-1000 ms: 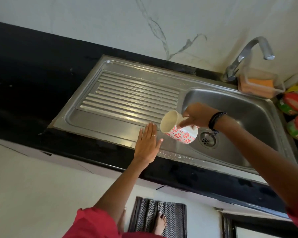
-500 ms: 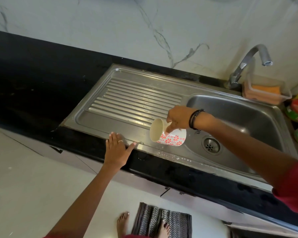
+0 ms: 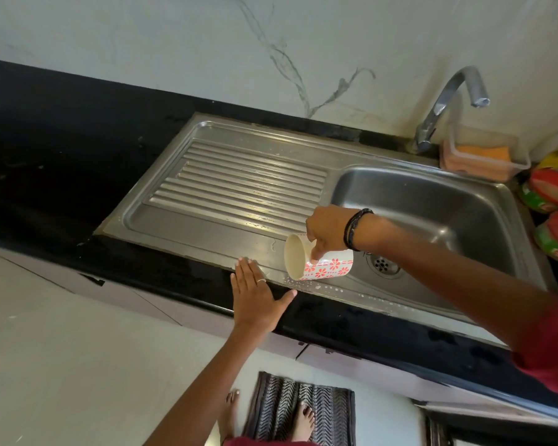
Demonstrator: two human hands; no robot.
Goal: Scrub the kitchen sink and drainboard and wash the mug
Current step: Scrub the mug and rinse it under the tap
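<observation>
A white mug (image 3: 319, 261) with red flowers is tipped on its side, its mouth facing left, over the front rim of the steel sink. My right hand (image 3: 327, 231) grips it from above. The ribbed drainboard (image 3: 239, 181) lies to the left and the sink basin (image 3: 432, 207) with its drain (image 3: 382, 263) to the right. My left hand (image 3: 255, 296) rests flat with fingers straight on the counter's front edge, fingertips touching the sink rim. Water drops dot the rim below the mug.
A curved tap (image 3: 445, 104) stands behind the basin. Beside it a clear box (image 3: 484, 156) holds an orange sponge. Red and green round containers (image 3: 551, 191) sit at the far right. A black countertop (image 3: 45, 149) stretches left. A striped mat (image 3: 303, 410) lies on the floor.
The view shifted. My right hand has stayed over the front rim with the mug tipped on its side. My left hand slid back from the drainboard to the counter's front edge.
</observation>
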